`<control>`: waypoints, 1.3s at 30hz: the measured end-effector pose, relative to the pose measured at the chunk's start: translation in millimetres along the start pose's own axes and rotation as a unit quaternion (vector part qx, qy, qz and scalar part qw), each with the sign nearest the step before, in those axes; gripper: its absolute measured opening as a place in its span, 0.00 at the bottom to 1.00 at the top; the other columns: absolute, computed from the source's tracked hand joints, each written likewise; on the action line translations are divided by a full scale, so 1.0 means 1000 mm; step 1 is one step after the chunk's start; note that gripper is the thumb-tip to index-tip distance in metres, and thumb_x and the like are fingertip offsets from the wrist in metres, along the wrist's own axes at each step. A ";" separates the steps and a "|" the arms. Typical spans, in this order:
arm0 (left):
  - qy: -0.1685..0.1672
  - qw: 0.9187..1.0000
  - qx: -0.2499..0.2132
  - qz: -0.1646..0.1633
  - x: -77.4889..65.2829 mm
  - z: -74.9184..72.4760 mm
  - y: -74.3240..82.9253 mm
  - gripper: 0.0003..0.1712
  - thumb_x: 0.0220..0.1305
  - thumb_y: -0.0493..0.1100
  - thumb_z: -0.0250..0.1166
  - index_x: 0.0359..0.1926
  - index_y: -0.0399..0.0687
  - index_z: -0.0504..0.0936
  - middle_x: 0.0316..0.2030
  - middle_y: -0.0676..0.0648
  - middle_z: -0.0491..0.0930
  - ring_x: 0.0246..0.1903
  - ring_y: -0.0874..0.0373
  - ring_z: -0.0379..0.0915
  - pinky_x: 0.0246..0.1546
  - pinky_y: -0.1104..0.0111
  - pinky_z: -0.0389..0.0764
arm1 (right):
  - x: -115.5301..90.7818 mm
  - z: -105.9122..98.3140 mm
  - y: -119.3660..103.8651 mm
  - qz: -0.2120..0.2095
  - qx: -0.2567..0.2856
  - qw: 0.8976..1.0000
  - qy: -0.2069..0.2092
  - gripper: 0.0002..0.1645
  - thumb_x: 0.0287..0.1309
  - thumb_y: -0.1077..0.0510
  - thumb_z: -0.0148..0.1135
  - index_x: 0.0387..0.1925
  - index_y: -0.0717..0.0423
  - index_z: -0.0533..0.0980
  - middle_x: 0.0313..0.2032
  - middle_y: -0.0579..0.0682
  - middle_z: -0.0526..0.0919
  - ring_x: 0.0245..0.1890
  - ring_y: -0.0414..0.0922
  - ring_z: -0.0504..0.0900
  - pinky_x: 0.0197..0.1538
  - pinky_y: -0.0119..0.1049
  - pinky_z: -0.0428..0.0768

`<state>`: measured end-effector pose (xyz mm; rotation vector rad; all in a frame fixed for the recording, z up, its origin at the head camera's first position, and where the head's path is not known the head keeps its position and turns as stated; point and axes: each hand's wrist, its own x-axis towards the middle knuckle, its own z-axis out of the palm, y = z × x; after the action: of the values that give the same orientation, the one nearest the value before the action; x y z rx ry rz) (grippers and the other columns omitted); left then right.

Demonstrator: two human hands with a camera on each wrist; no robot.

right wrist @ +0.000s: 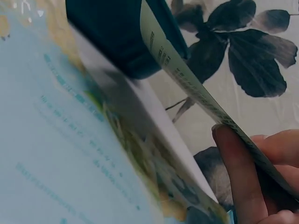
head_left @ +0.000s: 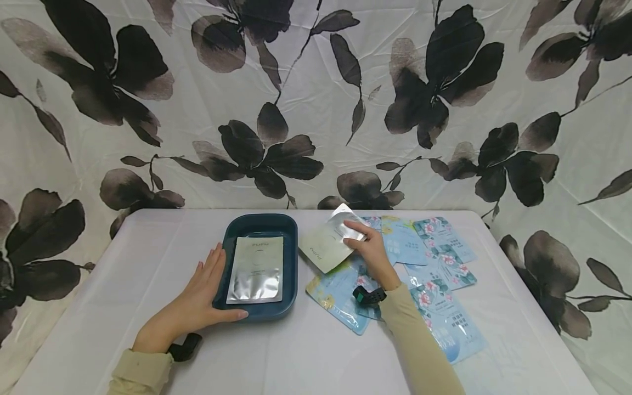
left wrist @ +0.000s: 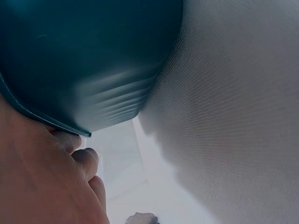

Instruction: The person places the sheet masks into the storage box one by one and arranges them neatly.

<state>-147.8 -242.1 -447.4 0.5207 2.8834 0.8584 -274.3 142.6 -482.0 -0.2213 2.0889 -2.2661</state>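
A dark blue tray point(head_left: 291, 263) stands left of the table's middle, with a green-and-silver sheet mask packet point(head_left: 254, 270) lying flat in it. My left hand point(head_left: 199, 299) rests along the tray's left side, fingers straight, thumb over the front rim. In the left wrist view, its fingers point(left wrist: 86, 161) lie at the rim of the tray point(left wrist: 93, 60). Right of the tray, my right hand point(head_left: 371, 249) pinches another green-and-silver packet point(head_left: 326, 241) between thumb and fingers. That packet point(right wrist: 187, 77) is seen edge-on in the right wrist view, tilted above the blue packets.
Several light blue floral packets point(head_left: 456, 323) lie spread and overlapping on the right of the table, partly under my right hand. A white cloth point(head_left: 306, 362) covers the table. Behind it hangs a floral curtain point(head_left: 345, 109).
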 end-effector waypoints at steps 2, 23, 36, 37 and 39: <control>0.001 1.000 -0.001 0.003 0.000 0.000 0.000 0.80 0.46 0.72 0.73 0.77 0.37 0.31 0.77 0.41 0.23 0.76 0.44 0.20 0.73 0.48 0.26 | 0.000 0.000 -0.003 0.007 0.001 1.000 0.004 0.28 0.59 0.72 0.62 0.62 0.65 0.74 0.61 0.61 0.73 0.40 0.42 0.83 0.36 0.31 0.83; 0.001 1.000 -0.009 0.015 -0.002 0.000 -0.001 0.81 0.44 0.71 0.75 0.77 0.36 0.32 0.77 0.38 0.25 0.76 0.40 0.22 0.73 0.46 0.28 | -0.002 -0.003 -0.023 0.007 0.095 0.995 0.015 0.33 0.54 0.80 0.53 0.64 0.74 0.68 0.66 0.59 0.69 0.54 0.46 0.74 0.44 0.32 0.82; -0.001 1.000 -0.012 0.022 0.000 -0.001 -0.003 0.81 0.43 0.71 0.75 0.77 0.39 0.30 0.78 0.40 0.25 0.76 0.40 0.23 0.73 0.46 0.27 | -0.004 0.004 -0.040 0.002 0.113 0.993 -0.027 0.34 0.58 0.77 0.53 0.67 0.73 0.64 0.66 0.60 0.64 0.50 0.47 0.76 0.41 0.34 0.83; -0.001 1.000 -0.011 0.022 0.000 -0.001 -0.004 0.81 0.43 0.71 0.75 0.77 0.39 0.30 0.78 0.40 0.25 0.76 0.40 0.23 0.73 0.46 0.27 | -0.005 0.005 -0.041 0.002 0.117 0.993 -0.031 0.34 0.58 0.77 0.53 0.67 0.73 0.64 0.65 0.60 0.64 0.50 0.47 0.75 0.40 0.34 0.83; 0.000 1.000 -0.009 0.023 0.000 -0.001 -0.004 0.81 0.43 0.71 0.75 0.77 0.38 0.30 0.78 0.40 0.25 0.76 0.40 0.23 0.73 0.46 0.27 | -0.006 0.007 -0.044 0.000 0.122 0.992 -0.041 0.34 0.58 0.77 0.52 0.68 0.73 0.63 0.65 0.59 0.64 0.50 0.48 0.75 0.40 0.34 0.83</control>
<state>-149.2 -245.6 -449.0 0.5880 2.8716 0.8891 -264.8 140.1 -437.9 -0.2947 1.7538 -2.4382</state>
